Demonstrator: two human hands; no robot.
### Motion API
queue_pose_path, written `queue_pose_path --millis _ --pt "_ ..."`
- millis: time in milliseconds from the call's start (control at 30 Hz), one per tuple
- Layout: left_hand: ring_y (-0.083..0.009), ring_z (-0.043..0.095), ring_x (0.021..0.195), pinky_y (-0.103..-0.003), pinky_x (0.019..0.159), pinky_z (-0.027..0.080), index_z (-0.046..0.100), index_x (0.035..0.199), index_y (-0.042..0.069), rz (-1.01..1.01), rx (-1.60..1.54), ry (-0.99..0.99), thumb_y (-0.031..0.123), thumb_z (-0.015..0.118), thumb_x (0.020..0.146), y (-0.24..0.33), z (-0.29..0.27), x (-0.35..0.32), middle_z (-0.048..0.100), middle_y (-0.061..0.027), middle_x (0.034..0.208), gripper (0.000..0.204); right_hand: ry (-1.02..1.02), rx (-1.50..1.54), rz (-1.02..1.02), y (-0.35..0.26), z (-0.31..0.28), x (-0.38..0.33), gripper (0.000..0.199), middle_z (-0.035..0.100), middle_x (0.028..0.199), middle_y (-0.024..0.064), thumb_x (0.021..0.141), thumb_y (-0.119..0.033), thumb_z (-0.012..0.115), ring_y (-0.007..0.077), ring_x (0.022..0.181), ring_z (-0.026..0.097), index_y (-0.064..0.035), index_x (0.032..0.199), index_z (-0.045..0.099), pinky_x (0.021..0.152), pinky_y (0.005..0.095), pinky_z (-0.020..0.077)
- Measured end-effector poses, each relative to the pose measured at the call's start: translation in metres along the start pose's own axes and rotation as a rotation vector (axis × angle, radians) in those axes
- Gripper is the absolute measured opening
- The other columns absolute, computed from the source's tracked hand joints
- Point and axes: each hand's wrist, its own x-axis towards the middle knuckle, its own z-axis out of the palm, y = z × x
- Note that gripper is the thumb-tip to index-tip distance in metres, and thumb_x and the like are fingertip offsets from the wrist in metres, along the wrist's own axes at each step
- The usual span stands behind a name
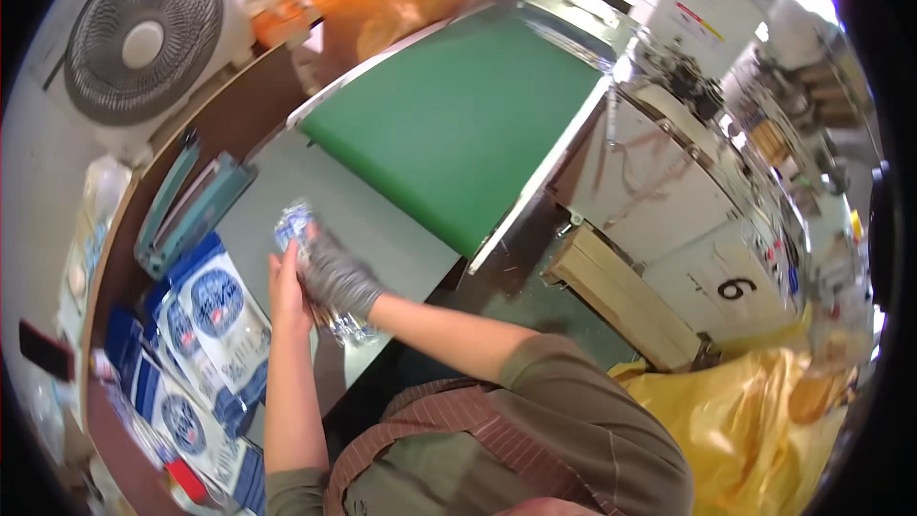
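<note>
Over the grey table (287,170), my gloved right hand (336,272) is wrapped round a shiny packet (293,218) — my bare left hand (287,294) just beside it, grip unclear — with blue-and-white bags (216,302) leftward and a green belt (449,115) ahead.

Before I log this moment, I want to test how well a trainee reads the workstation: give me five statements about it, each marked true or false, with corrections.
1. The right hand wears a grey glove and holds a shiny, clear plastic packet with blue print. True.
2. The left hand wears a matching grey glove. False: the left hand is bare.
3. The flat green conveyor belt lies beyond both hands. True.
4. Blue-and-white printed plastic pouches lie on the green belt. False: the pouches lie at the picture's left, off the belt.
5. The white fan with a round grille is at the picture's upper left. True.
</note>
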Motion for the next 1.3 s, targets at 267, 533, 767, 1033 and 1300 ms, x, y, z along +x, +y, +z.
queue_pose_path --millis 267,533,767,1033,1300 --pt "-0.0191 0.054 0.108 -0.033 0.092 0.046 0.043 0.129 0.002 0.201 0.143 0.075 0.045 0.05 0.097 0.015 0.033 -0.028 0.053 -0.0107 0.121 0.054 -0.199 0.583 0.236 -0.033 -0.002 0.016 0.063 0.062 0.113 0.012 0.082 -0.043 0.068 0.0193 0.103 0.059 -0.0037 0.127 0.05 0.089 0.0329 0.0467" --pt "-0.0261 0.044 0.126 -0.038 0.107 0.032 0.053 0.125 -0.001 1.147 0.616 -0.317 0.045 0.072 0.081 0.035 -0.029 -0.033 0.041 -0.0151 0.14 0.066 -0.118 0.717 -0.649 -0.096 -0.063 -0.017 0.088 0.057 0.115 0.0119 0.058 -0.034 0.088 0.0266 0.113 0.054 -0.0067 0.13 0.045 0.098 0.0365 0.0423" --pt "-0.0199 0.063 0.082 -0.036 0.075 0.052 0.062 0.108 0.002 0.339 1.002 -0.408 0.019 0.079 0.069 -0.011 -0.013 -0.077 0.066 -0.0073 0.093 0.046 -0.33 0.773 -0.128 -0.074 -0.076 -0.07 0.07 0.063 0.108 0.0067 0.07 -0.024 0.081 0.0164 0.094 0.061 -0.0132 0.13 0.049 0.086 0.035 0.0493" --pt "-0.0175 0.063 0.085 -0.03 0.075 0.052 0.051 0.126 -0.005 -0.372 -0.133 -0.591 0.03 0.068 0.085 -0.052 -0.007 -0.173 0.064 -0.0121 0.096 0.056 -0.826 0.597 0.184 -0.047 -0.055 -0.061 0.025 0.068 0.093 0.0094 0.079 -0.017 0.073 0.016 0.078 0.065 -0.0006 0.097 0.065 0.07 0.0287 0.0535" --pt "-0.0216 0.058 0.08 -0.032 0.074 0.047 0.062 0.099 0.003 0.51 1.146 0.799 0.014 0.072 0.079 0.032 -0.219 -0.252 0.06 -0.0091 0.086 0.025 -0.832 0.728 0.383 -0.046 0.0 -0.072 0.018 0.064 0.072 0.0085 0.08 -0.017 0.072 0.016 0.06 0.061 -0.0015 0.085 0.063 0.056 0.0286 0.0521"
